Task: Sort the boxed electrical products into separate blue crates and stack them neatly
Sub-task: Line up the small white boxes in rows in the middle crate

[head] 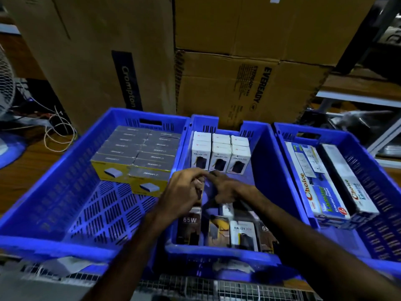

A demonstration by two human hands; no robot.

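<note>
Blue plastic crates stand side by side, three of them, with tall cardboard cartons behind. The left crate [54, 192] holds yellow-and-grey boxes [134, 157] stacked in two neat columns against its far wall, the near half of its slotted floor bare. The middle crate [267, 161] holds white Halley boxes [219, 153] lined three across at its far wall, stacked two high, and a loose jumble at its near wall: a dark 65W box [188, 224], a yellow-and-black box [218, 231], another white Halley box [243, 234] and a second dark box [265, 233] at the near right corner. Both hands meet over the centre of this crate. The left hand [184, 192] and the right hand [225, 187] have their fingers curled together around something dark between them, but blur and their own fingers hide it, so I cannot tell what either hand grips or whether it grips at all. The right crate [368, 170] carries two long Choice extension-board boxes [321, 187] lying lengthwise side by side along its left wall, touching each other. Behind the crates, a carton marked Crompton [97, 61] stands on the left and one marked Eveready [249, 88] on the right. A white fan [5, 83] and loose cords [58, 131] lie beyond the left crate's far left corner.
</note>
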